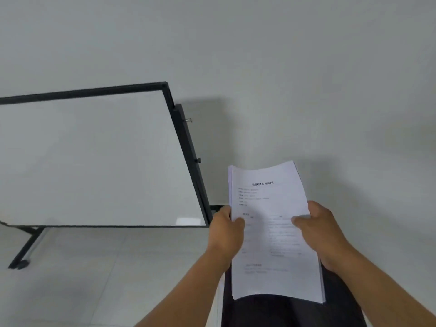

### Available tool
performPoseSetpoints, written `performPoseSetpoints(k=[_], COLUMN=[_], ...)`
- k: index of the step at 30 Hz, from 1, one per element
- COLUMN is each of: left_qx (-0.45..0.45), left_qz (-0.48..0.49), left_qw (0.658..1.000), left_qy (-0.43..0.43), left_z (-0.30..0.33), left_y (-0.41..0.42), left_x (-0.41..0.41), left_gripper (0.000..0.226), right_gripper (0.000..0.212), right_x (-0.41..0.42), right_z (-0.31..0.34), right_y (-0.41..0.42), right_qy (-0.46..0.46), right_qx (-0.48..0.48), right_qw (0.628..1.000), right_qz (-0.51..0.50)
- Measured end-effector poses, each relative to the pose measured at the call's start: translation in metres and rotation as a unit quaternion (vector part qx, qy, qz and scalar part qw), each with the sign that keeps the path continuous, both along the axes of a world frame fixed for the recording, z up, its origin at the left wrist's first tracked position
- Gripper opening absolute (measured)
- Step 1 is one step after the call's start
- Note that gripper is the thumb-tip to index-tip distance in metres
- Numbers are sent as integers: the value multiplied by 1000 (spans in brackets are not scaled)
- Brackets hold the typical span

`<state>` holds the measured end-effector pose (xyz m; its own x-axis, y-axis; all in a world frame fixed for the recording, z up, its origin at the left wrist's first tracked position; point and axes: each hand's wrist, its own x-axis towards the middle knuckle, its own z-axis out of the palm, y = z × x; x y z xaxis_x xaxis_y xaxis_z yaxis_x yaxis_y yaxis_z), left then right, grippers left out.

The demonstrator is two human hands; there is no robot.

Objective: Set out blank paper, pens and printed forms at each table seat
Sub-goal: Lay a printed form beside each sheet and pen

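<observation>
Head view blurs the print — I see my left hand (225, 230) and right hand (318, 228) pinching the white printed-form stack (271, 234) at mid-edges.

Both hands (225, 234) (323, 234) grip printed forms (271, 201); print blurred, apparently Chinese.

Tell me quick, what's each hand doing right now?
Left hand: grips the stack of printed forms at its left edge.
Right hand: grips the same stack at its right edge.

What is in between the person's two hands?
In the head view, a thick stack of white printed paper forms fills the gap: the left hand grips its left edge and the right hand grips its right edge.
</observation>
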<state>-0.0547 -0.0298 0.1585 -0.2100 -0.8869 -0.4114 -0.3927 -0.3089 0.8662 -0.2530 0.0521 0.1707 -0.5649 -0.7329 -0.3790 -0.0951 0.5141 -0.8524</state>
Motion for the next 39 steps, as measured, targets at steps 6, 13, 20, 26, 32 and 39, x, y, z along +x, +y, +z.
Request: performPoseSetpoints(k=[6, 13, 20, 26, 32, 39], left_qx=[-72, -183, -293, -306, -310, -352], left_qz=[58, 103, 153, 219, 286, 392], left_qw=[992, 964, 930, 908, 882, 823], left_qy=[84, 165, 159, 183, 209, 212], left_z=[94, 217, 309, 349, 356, 354], left_y=[-32, -32, 8, 72, 136, 226], left_x=[68, 138, 189, 213, 231, 280], left_gripper=[23, 23, 19, 21, 23, 15], right_gripper=[15, 20, 13, 20, 21, 22], right_x=[50, 117, 156, 176, 194, 262], right_z=[91, 208, 293, 333, 346, 343], right_y=[-52, -82, -69, -37, -12, 25], right_qy=[9, -10, -37, -99, -158, -233], right_qx=[-90, -227, -333, -377, -380, -379], right_qw=[995, 970, 929, 885, 845, 774], right_qz=[30, 82, 154, 254, 343, 451])
